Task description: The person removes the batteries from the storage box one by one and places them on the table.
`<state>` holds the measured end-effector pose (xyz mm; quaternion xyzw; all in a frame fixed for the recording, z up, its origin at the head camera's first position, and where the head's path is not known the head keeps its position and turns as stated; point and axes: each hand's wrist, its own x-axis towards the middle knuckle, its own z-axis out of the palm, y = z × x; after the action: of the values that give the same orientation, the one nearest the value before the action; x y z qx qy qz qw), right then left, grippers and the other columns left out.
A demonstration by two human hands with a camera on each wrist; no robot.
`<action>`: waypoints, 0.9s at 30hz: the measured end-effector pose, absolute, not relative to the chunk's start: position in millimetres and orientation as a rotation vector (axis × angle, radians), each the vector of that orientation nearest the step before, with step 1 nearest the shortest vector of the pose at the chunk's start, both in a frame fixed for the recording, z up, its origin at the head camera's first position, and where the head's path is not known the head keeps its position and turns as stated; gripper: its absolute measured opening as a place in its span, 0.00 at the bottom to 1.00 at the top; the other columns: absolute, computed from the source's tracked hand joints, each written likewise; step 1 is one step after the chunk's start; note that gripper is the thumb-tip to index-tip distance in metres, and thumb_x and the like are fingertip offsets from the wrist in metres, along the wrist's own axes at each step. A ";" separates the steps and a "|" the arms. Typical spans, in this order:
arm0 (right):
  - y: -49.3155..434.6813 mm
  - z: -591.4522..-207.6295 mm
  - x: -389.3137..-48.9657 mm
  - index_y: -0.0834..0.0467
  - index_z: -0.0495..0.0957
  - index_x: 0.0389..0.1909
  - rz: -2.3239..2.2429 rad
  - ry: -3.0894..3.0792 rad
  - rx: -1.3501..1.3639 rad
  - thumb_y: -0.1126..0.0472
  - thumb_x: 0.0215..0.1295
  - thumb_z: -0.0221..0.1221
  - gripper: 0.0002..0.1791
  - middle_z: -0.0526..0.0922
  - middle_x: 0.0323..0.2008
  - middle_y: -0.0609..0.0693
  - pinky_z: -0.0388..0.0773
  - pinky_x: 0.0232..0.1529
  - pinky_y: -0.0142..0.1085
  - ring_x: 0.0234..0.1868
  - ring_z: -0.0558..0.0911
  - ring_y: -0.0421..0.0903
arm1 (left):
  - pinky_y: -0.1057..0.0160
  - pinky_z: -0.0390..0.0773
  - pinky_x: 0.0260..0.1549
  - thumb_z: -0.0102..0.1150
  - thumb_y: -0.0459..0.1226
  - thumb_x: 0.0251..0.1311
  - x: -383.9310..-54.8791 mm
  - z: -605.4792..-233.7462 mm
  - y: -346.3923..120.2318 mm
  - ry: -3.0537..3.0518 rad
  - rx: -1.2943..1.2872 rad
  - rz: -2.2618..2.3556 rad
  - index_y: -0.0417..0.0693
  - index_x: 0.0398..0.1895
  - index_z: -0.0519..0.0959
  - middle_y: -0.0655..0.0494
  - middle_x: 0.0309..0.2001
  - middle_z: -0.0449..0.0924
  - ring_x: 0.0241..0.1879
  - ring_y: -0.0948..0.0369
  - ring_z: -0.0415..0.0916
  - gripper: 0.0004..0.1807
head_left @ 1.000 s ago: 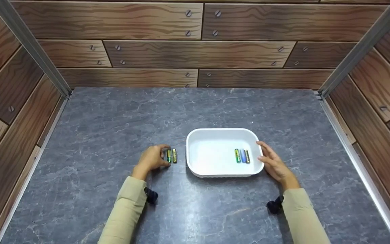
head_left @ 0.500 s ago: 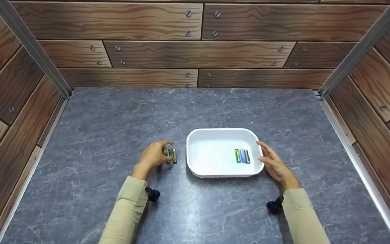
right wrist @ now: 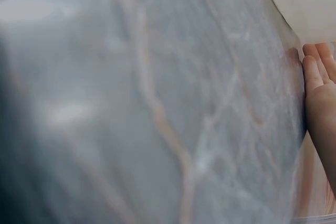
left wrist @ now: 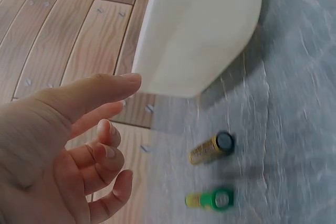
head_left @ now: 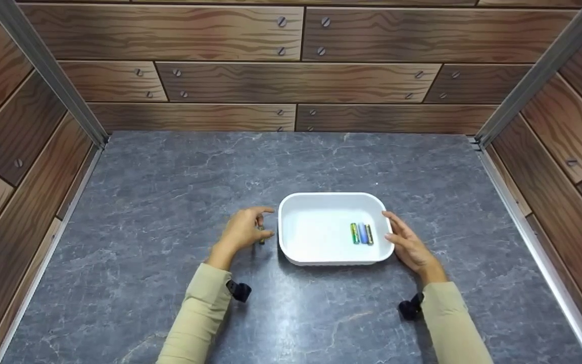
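Observation:
In the head view a white plastic tub (head_left: pixel 316 255) sits on the table with three batteries inside, near its right end: a green one (head_left: pixel 354 233), a blue one (head_left: pixel 362 233) and a dark one with gold (head_left: pixel 370 234). My left hand (head_left: pixel 240 230) reaches beside the tub's left wall, thumb and forefinger spread, nothing in its grasp. Below it, a gold-and-black battery (left wrist: pixel 211 148) and a green-and-yellow battery (left wrist: pixel 211 199) rest on the table, mostly hidden by the hand in the head view. My right hand (head_left: pixel 411 247) touches the tub's right side with extended fingers.
Grey marbled tabletop (head_left: pixel 185 172) surrounds the tub. Wood-patterned panels (head_left: pixel 230 81) form the back and sides, with metal posts (head_left: pixel 48 76) at the corners. A small black camera (head_left: pixel 240 291) is strapped at each wrist.
My left hand has come away from around the green-and-yellow battery and moved right, over the two table batteries, close to the tub's left wall. The right hand and tub stay put.

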<state>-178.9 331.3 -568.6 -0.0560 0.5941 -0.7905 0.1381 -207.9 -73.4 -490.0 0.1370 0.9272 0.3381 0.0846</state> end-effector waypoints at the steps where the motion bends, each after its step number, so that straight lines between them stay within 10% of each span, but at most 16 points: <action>1: 331.4 -568.6 -178.6 0.39 0.69 0.59 -2.286 1.720 -0.155 0.71 0.67 0.50 0.27 0.72 0.61 0.34 0.73 0.58 0.27 0.60 0.73 0.33 | 0.66 0.63 0.25 0.72 0.38 0.50 -207.5 -489.4 -71.0 2.763 0.411 1.014 0.50 0.57 0.78 0.51 0.30 0.79 0.23 0.64 0.64 0.28; 27: 322.7 -564.5 -177.7 0.45 0.68 0.61 -2.268 1.831 -0.154 0.74 0.63 0.54 0.30 0.73 0.59 0.41 0.76 0.54 0.30 0.58 0.75 0.36 | 0.70 0.62 0.27 0.68 0.41 0.54 -197.4 -478.1 -4.8 2.719 0.734 1.033 0.50 0.55 0.79 0.51 0.30 0.78 0.25 0.66 0.62 0.23</action>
<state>-177.7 322.7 -564.5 -0.0523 0.6235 -0.7721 0.1109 -197.4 -4.8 -478.1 0.2442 0.9041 0.3435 0.0706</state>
